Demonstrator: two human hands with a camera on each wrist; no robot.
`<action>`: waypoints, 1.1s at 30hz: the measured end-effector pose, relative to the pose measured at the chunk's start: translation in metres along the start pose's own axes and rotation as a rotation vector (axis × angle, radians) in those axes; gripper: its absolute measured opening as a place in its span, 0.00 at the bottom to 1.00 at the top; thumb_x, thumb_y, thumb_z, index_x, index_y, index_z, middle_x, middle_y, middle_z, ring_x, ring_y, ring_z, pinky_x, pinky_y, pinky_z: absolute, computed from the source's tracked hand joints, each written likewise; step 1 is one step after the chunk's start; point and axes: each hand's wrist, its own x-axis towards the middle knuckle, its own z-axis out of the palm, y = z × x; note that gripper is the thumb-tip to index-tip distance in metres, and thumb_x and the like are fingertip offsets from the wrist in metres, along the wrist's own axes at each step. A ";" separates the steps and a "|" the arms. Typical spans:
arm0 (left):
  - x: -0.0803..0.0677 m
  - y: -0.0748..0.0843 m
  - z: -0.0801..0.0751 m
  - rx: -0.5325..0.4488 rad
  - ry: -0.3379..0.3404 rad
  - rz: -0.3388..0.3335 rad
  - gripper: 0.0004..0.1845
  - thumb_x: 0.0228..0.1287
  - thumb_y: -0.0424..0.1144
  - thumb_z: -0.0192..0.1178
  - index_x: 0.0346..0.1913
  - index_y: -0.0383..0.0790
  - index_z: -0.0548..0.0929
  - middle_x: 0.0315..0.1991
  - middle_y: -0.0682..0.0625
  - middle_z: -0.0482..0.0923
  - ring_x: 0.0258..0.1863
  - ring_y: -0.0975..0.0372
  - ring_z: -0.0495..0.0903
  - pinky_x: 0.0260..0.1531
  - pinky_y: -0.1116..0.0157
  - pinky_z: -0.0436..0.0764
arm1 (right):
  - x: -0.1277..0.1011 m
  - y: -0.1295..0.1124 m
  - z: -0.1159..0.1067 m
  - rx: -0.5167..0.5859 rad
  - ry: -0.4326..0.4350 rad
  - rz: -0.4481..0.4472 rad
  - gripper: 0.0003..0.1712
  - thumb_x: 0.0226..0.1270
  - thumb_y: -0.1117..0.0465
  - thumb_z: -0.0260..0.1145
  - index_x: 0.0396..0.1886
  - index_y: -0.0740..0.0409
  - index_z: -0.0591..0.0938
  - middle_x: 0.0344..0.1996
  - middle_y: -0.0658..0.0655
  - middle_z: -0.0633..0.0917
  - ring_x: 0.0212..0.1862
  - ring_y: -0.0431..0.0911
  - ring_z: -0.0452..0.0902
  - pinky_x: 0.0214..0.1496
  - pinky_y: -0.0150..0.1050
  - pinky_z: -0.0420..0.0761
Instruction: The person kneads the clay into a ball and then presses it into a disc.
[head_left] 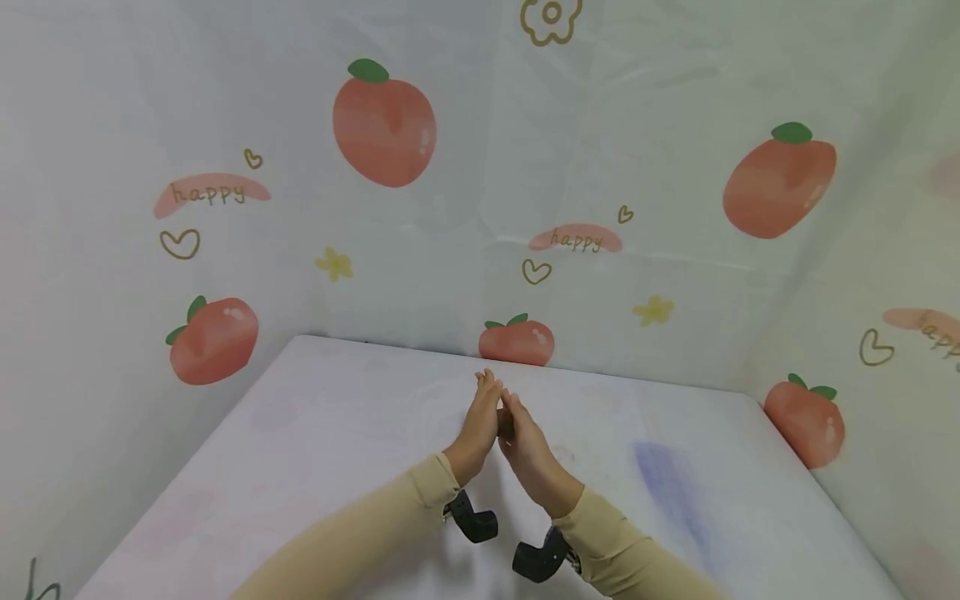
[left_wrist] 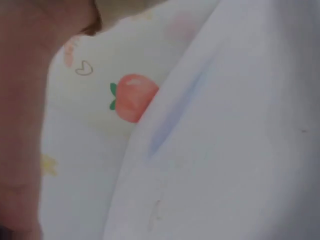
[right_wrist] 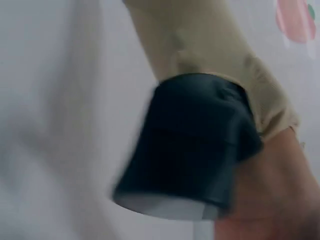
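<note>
In the head view, both hands are raised over the white table, palms facing, with fingers straight and fingertips leaning together. My left hand presses from the left side. Against it from the right comes my right hand. A small dark brown lump sits between the palms, mostly hidden by them; its kind does not show. The left wrist view has bare skin close along its left edge. A black wrist camera and a beige sleeve fill much of the right wrist view.
Behind the table hangs a pale cloth printed with red fruits, hearts and the word happy. A bluish streak marks the tabletop to the right. Black wrist cameras stick out below both wrists, close to each other.
</note>
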 end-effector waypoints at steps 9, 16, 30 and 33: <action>-0.019 -0.010 0.012 0.015 -0.133 0.052 0.36 0.78 0.56 0.28 0.77 0.38 0.37 0.78 0.46 0.28 0.77 0.52 0.27 0.73 0.43 0.34 | 0.022 -0.018 -0.020 -0.012 0.123 -0.051 0.40 0.78 0.41 0.34 0.78 0.56 0.38 0.77 0.65 0.35 0.77 0.58 0.37 0.74 0.62 0.37; -0.019 0.014 0.013 0.014 -0.160 0.218 0.32 0.80 0.49 0.27 0.76 0.35 0.39 0.78 0.46 0.29 0.77 0.54 0.29 0.74 0.47 0.34 | 0.037 -0.002 -0.023 -0.024 0.139 0.006 0.39 0.79 0.43 0.34 0.72 0.71 0.57 0.65 0.66 0.71 0.69 0.54 0.60 0.76 0.54 0.48; -0.004 -0.010 0.003 0.000 -0.056 -0.071 0.36 0.77 0.57 0.31 0.77 0.40 0.39 0.79 0.47 0.28 0.77 0.51 0.28 0.73 0.43 0.34 | -0.002 -0.001 -0.002 -0.012 0.083 0.006 0.40 0.79 0.42 0.35 0.73 0.70 0.47 0.57 0.65 0.70 0.74 0.57 0.49 0.76 0.60 0.40; -0.014 -0.014 0.010 -0.005 -0.113 -0.055 0.37 0.77 0.59 0.27 0.77 0.42 0.37 0.78 0.47 0.27 0.77 0.50 0.27 0.72 0.41 0.33 | 0.008 -0.010 -0.012 0.021 0.136 -0.010 0.43 0.78 0.42 0.37 0.77 0.65 0.38 0.72 0.69 0.55 0.78 0.59 0.33 0.75 0.61 0.33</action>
